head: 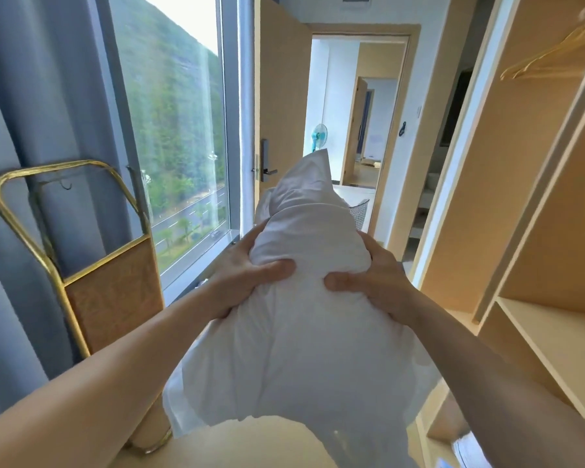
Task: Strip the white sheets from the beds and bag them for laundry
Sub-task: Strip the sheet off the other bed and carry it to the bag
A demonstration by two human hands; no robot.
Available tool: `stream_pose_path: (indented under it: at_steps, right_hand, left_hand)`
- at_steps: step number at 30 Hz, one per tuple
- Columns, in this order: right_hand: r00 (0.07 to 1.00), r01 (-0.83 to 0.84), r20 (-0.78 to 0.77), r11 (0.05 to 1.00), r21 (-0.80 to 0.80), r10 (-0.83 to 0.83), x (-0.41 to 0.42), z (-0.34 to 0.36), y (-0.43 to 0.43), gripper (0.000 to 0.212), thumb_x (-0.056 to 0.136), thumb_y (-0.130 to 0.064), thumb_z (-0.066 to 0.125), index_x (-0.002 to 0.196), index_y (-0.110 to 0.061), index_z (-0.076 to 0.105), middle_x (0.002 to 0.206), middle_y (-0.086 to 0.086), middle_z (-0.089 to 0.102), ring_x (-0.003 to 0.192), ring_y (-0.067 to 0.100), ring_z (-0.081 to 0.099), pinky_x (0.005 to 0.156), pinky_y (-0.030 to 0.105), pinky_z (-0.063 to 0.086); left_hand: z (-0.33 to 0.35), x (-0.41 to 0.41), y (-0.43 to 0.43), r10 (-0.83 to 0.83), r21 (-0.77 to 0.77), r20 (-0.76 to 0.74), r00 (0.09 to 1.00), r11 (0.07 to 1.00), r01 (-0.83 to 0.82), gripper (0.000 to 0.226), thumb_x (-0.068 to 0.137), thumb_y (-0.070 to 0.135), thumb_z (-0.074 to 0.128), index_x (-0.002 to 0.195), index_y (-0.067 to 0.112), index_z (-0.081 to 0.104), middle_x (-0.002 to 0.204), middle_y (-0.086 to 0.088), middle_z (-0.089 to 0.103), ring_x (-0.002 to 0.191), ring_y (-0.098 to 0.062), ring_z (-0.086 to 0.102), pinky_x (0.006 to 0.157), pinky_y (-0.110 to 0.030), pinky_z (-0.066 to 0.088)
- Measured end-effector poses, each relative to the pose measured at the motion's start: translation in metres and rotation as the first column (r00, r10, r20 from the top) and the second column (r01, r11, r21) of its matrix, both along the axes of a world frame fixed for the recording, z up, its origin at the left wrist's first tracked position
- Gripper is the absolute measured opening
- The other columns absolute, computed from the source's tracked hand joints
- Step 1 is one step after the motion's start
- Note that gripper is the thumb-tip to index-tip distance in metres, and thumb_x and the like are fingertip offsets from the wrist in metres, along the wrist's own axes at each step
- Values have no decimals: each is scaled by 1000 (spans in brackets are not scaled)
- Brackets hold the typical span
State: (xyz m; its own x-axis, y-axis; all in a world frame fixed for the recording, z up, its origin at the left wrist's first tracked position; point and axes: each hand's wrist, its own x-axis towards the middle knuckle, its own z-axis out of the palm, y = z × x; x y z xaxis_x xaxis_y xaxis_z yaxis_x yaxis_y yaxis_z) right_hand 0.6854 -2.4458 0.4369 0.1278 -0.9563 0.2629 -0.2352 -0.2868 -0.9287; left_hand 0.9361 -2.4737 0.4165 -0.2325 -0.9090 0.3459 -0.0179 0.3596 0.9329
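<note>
A white pillow in its white case (304, 332) fills the middle of the view, held up in the air in front of me. My left hand (247, 275) squeezes its left side and my right hand (372, 282) squeezes its right side, thumbs pressed into the cloth near the middle. The loose open end of the case hangs down toward me at the bottom. The pillow's far corner points up toward the doorway. No bed and no laundry bag are in view.
A gold-framed luggage rack (92, 265) leans against the blue curtain (31, 130) on the left. A large window (179, 146) lies beyond it. The wooden door (277, 106) stands open onto a hallway with a fan (318, 136). An open wardrobe (537, 265) with hangers is on the right.
</note>
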Motion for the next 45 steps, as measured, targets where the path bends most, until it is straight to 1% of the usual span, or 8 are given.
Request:
stream_pose_path:
  at_steps: [5, 9, 14, 22, 29, 32, 35, 45]
  right_hand:
    - [997, 61, -50, 998, -24, -62, 2, 1, -119, 88, 35, -50, 95, 115, -54, 59, 103, -25, 70, 94, 0, 68, 79, 29, 57]
    - [993, 92, -69, 995, -24, -94, 2, 10, -203, 89, 36, -54, 95, 116, -59, 56, 107, -27, 68, 98, 1, 66, 81, 29, 56]
    - [989, 144, -41, 989, -33, -145, -18, 9, -293, 85, 35, -50, 95, 113, -59, 61, 109, -22, 70, 99, 5, 69, 83, 36, 59]
    - [990, 141, -19, 988, -56, -142, -70, 3, -457, 75, 35, -48, 93, 100, -67, 60, 101, -31, 69, 89, -8, 66, 63, 11, 53]
    - [996, 93, -4, 993, -77, -94, -116, 11, -608, 78, 33, -49, 93, 103, -62, 62, 104, -29, 69, 93, -5, 67, 74, 19, 55]
    - [996, 79, -38, 995, -66, -81, -129, 10, -670, 93, 33, -51, 93, 120, -48, 60, 109, -22, 70, 102, 3, 67, 89, 35, 56]
    - [994, 88, -54, 995, -49, -90, -143, 2, -732, 94, 32, -51, 93, 120, -46, 59, 108, -21, 72, 103, 6, 68, 94, 43, 55]
    - [993, 114, -33, 991, -67, -116, -189, 2, -956, 97, 33, -49, 95, 121, -44, 56, 110, -25, 70, 101, 1, 68, 86, 27, 55]
  left_hand:
    - [1, -1, -127, -74, -22, -56, 996, 997, 73, 88, 47, 57, 94, 127, 54, 60, 121, 12, 71, 110, -11, 69, 81, -23, 57]
    - [10, -3, -220, -130, -28, -62, 990, 991, 128, 83, 56, 46, 90, 132, 50, 57, 124, 10, 70, 112, -13, 68, 82, -24, 57]
    - [15, -25, -323, -188, -38, -26, 982, 982, 187, 86, 56, 48, 88, 135, 48, 56, 125, 11, 69, 114, -13, 67, 87, -30, 58]
    - [9, -79, -488, -184, -49, -2, 983, 982, 184, 95, 52, 61, 91, 137, 44, 54, 129, 8, 67, 119, -16, 65, 95, -38, 55]
    - [26, -121, -622, -128, -84, 43, 991, 988, 132, 100, 53, 60, 91, 142, 36, 52, 133, 3, 65, 122, -20, 63, 104, -51, 49]
    - [21, -132, -679, -98, -62, 20, 995, 993, 99, 103, 50, 61, 92, 142, 35, 52, 133, 3, 66, 122, -20, 63, 105, -50, 49]
    - [13, -145, -741, -104, -50, 44, 994, 993, 107, 98, 52, 62, 92, 140, 40, 53, 133, 7, 65, 122, -17, 63, 105, -49, 49]
    - [12, -195, -980, -143, -78, 69, 987, 986, 148, 88, 59, 53, 88, 139, 45, 53, 134, 16, 63, 123, -7, 60, 108, -42, 47]
